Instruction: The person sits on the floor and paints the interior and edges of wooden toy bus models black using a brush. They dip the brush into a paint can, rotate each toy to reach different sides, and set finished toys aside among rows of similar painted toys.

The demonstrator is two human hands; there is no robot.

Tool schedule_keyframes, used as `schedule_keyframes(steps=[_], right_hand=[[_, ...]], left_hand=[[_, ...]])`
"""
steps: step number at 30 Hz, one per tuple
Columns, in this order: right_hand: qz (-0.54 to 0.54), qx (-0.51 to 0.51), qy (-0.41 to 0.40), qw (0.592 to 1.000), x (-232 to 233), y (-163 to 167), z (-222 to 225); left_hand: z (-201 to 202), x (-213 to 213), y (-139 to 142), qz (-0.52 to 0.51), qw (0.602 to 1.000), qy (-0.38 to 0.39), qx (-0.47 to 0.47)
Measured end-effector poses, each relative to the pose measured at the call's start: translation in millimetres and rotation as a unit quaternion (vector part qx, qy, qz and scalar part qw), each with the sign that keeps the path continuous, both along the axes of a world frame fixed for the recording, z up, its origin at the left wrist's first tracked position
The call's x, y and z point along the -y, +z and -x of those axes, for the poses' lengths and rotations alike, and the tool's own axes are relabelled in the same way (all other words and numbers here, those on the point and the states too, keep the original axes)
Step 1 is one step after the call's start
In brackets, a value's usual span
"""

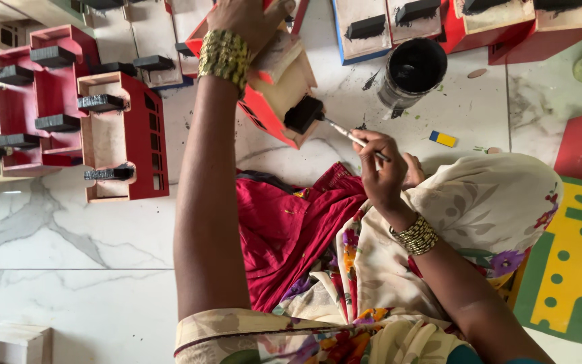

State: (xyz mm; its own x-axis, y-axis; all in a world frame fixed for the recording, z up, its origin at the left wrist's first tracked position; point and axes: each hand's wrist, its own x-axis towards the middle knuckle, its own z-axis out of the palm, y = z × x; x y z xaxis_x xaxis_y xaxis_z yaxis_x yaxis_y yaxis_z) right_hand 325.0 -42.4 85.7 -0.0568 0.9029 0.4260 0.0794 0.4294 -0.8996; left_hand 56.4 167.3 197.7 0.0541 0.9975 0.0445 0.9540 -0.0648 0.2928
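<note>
My left hand [247, 19] grips a red wooden toy piece [274, 94] from above and holds it tilted over the marble floor. A black block [302, 113] sticks out of its lower end. My right hand [380, 168] pinches a thin paintbrush [350, 137] whose tip touches that black block. Both wrists wear stacked gold bangles. My knee in floral cloth sits just right of the right hand.
A tin of black paint [412, 71] stands beyond the brush. Red wooden toy pieces with black blocks [112, 138] lie at the left, more along the top edge. A yellow-and-green painted board [567, 259] lies at right, a small yellow-blue piece [443, 139] near the tin.
</note>
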Motion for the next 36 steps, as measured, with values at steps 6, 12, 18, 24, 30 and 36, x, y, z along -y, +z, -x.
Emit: schedule_keyframes(steps=[6,12,18,24,30,36], right_hand=[[0.05,-0.063,-0.015,0.997,-6.0,-3.4,-7.0],[0.068,-0.09,0.016,0.994,-15.3,-9.5,24.3],[0.034,-0.015,0.002,0.999,-16.4,-12.0,44.9],[-0.006,0.045,-0.028,0.999,-39.6,-19.1,47.8],[-0.009,0.061,-0.046,0.997,-51.8,-21.4,44.7],[-0.029,0.077,0.021,0.996,-18.2,-13.0,59.6]], left_hand=[[26.4,15.4,-18.2,-0.023,0.999,-0.042,-0.02],[44.6,21.6,-23.8,-0.022,0.999,-0.041,-0.023],[36.9,20.9,-30.3,-0.03,0.999,-0.03,-0.023],[13.9,18.5,-33.7,-0.049,0.997,-0.032,-0.049],[-2.1,19.5,-30.3,-0.035,0.998,-0.032,-0.044],[-4.6,13.5,-28.9,0.001,0.999,-0.015,-0.049]])
